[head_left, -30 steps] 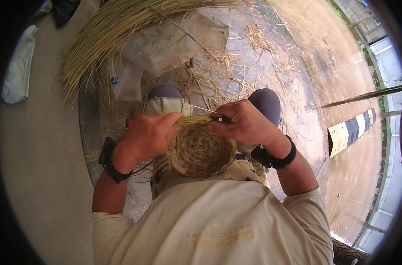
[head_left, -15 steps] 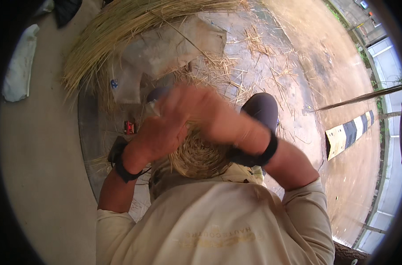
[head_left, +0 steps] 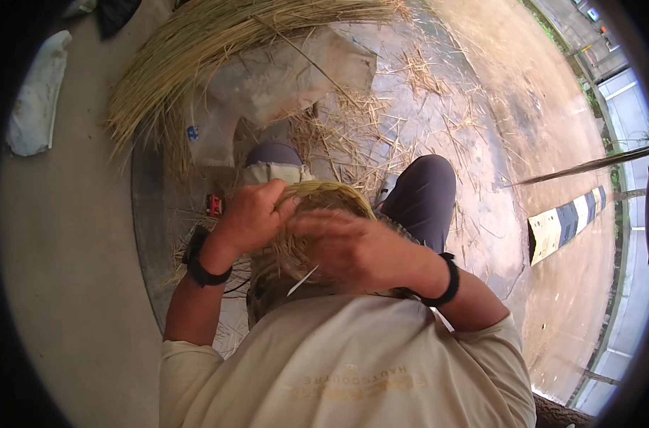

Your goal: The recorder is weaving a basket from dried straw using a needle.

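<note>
A round woven straw basket rests in my lap between my knees, partly covered by both hands. My left hand is closed on its left rim, thumb and fingers pinching the straw. Over the basket's right side is my right hand, its fingers smeared by motion and pointing left across the opening. Just below those fingers shows a thin white pointed tool, slanting down to the left. Whether my right hand holds this tool or it is stuck in the straw, I cannot tell.
A large bundle of long straw lies at the far left, beside a crumpled clear plastic sheet. Loose straw litters the ground mat. A small red object sits left of my left hand. A black-and-white striped block stands at the right.
My hands were together in a blur above the basket. Now the left is on the rim and the right has come down nearer to me. The white pointed tool has come into sight.
</note>
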A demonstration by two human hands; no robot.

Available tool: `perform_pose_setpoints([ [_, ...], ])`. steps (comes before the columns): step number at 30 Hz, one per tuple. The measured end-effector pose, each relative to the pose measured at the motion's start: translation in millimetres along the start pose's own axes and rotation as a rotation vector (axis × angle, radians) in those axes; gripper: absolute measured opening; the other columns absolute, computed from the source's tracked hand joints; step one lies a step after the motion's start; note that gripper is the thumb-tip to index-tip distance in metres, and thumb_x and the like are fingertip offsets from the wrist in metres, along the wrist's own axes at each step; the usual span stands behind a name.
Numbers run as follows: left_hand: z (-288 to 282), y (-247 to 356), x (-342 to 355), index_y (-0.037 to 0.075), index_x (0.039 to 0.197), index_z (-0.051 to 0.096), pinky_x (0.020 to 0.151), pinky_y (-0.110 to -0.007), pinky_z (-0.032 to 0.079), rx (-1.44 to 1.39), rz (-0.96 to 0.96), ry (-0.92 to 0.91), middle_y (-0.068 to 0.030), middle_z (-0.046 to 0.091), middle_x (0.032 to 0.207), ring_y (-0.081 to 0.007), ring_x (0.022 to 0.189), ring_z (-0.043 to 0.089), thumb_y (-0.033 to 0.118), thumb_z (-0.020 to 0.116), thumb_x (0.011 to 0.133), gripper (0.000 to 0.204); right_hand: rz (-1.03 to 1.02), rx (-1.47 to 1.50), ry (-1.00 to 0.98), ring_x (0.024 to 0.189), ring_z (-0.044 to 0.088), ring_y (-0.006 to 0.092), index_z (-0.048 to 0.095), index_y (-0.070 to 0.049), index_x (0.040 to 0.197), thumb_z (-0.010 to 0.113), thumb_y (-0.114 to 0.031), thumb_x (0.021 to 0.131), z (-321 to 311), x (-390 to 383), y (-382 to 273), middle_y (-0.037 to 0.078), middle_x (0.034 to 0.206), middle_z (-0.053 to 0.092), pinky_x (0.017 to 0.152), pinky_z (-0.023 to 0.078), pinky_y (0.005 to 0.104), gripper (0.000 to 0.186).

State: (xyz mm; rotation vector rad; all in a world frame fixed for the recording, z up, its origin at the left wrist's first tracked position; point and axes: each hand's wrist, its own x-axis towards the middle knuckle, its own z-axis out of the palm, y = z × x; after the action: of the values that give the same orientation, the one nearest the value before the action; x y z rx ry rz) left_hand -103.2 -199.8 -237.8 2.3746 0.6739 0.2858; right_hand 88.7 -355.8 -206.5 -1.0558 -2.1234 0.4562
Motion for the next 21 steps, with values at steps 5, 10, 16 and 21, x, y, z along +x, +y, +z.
perform_pose_setpoints([
  [5, -3.8, -5.3, -2.5, -0.001, 0.106, 0.065, 0.065, -0.042, 0.054, -0.025, -0.094, 0.183, -0.0240, 0.067, 0.080, -0.0397, 0.076, 0.071, 0.017, 0.066, 0.095, 0.021, 0.688, 0.243, 0.467, 0.097, 0.067, 0.0244, 0.069, 0.005, 0.108, 0.062, -0.021, 0.102, -41.6, -39.0, -0.5, 0.011, 0.111, 0.069, 0.075, 0.055, 0.0300, 0.027],
  [10, 1.6, 6.2, 3.3, -0.002, 0.109, 0.066, 0.064, -0.042, 0.054, 0.018, -0.013, 0.333, -0.0239, 0.068, 0.082, -0.0398, 0.076, 0.071, 0.017, 0.065, 0.097, 0.022, 0.745, 0.517, 0.514, 0.075, 0.063, 0.0174, 0.065, 0.002, 0.125, 0.061, -0.013, 0.102, -21.7, -58.6, 6.0, 0.008, 0.099, 0.070, 0.066, 0.052, 0.0316, 0.028],
  [16, 5.4, 18.0, 1.6, -0.002, 0.111, 0.065, 0.066, -0.044, 0.054, 0.054, 0.040, 0.344, -0.0246, 0.069, 0.087, -0.0429, 0.079, 0.070, 0.015, 0.064, 0.097, 0.022, 0.587, 0.170, 0.318, 0.071, 0.067, 0.0410, 0.066, -0.001, 0.106, 0.064, -0.009, 0.094, 10.0, -12.3, -3.7, 0.022, 0.080, 0.068, 0.064, 0.054, 0.0472, 0.015],
  [21, 2.4, 29.2, 0.4, -0.003, 0.111, 0.064, 0.065, -0.043, 0.054, 0.008, 0.023, 0.333, -0.0244, 0.068, 0.086, -0.0439, 0.080, 0.070, 0.013, 0.064, 0.097, 0.021, 0.631, 0.149, 0.277, 0.073, 0.067, 0.0425, 0.066, -0.003, 0.099, 0.064, -0.009, 0.093, 9.8, -7.4, -6.3, 0.022, 0.079, 0.068, 0.065, 0.054, 0.0502, 0.009],
])
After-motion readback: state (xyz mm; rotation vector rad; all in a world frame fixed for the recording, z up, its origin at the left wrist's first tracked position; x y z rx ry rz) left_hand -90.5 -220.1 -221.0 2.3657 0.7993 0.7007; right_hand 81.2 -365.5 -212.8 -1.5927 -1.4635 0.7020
